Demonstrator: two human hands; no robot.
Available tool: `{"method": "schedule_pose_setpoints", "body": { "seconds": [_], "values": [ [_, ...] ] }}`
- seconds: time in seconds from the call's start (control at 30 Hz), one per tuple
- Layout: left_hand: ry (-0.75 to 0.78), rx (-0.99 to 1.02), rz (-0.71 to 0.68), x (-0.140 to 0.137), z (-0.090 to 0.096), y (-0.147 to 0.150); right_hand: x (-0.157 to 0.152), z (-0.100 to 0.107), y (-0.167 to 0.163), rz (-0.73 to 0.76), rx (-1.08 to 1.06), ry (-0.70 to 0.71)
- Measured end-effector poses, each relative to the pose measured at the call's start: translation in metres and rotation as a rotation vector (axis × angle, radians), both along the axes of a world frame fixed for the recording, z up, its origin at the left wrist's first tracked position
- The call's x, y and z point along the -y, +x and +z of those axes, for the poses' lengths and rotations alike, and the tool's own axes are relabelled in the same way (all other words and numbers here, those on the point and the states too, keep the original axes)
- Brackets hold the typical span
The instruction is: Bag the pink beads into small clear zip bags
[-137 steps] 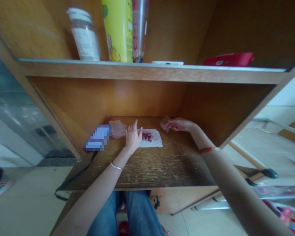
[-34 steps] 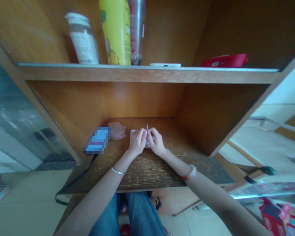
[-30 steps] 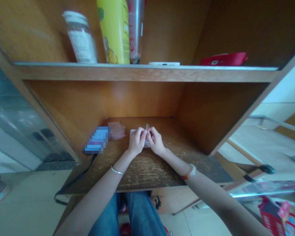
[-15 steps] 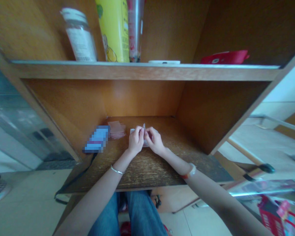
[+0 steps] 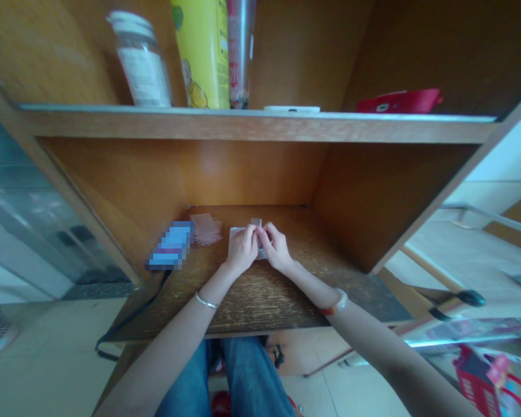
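Note:
My left hand (image 5: 242, 248) and my right hand (image 5: 276, 246) meet over the desk (image 5: 260, 301), fingertips closed together. Between them is pinched a small, clear plastic piece (image 5: 256, 222), its top edge poking up past the fingers. Its exact kind is too small to make out. Under the hands lies a flat, whitish see-through packet (image 5: 261, 255), mostly hidden by them. To the left sits a stack of thin, pinkish translucent sleeves (image 5: 206, 229), fanned slightly.
A blurred-out phone (image 5: 171, 246) with a dark strap (image 5: 134, 315) lies at the desk's left. The shelf (image 5: 260, 128) above carries a white-capped jar (image 5: 143, 69), a yellow container (image 5: 204, 58), a clear tube (image 5: 241, 58) and a red pouch (image 5: 397, 101).
The small plastic piece has turned from edge-on to showing more of its flat face. Both hands have shifted slightly right, fingertips closer together.

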State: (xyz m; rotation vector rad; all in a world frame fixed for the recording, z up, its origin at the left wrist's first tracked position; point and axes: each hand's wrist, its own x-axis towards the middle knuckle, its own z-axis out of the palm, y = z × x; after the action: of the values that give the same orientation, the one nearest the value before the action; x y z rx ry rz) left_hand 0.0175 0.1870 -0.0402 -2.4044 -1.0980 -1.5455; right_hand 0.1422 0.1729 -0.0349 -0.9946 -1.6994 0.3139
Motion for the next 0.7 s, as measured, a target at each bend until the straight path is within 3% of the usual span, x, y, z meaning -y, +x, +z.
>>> {"method": "schedule_pose_setpoints", "body": {
  "seconds": [0.2,0.7],
  "values": [
    [0.046,-0.044,0.111,0.0003,0.0025,0.0009,-0.0034,-0.0035,-0.002,-0.069,0.035,0.002],
    [0.03,-0.182,0.201,0.0028,0.0039,0.0016,0.0005,0.0029,-0.0007,-0.289,0.231,-0.029]
  ]
}}
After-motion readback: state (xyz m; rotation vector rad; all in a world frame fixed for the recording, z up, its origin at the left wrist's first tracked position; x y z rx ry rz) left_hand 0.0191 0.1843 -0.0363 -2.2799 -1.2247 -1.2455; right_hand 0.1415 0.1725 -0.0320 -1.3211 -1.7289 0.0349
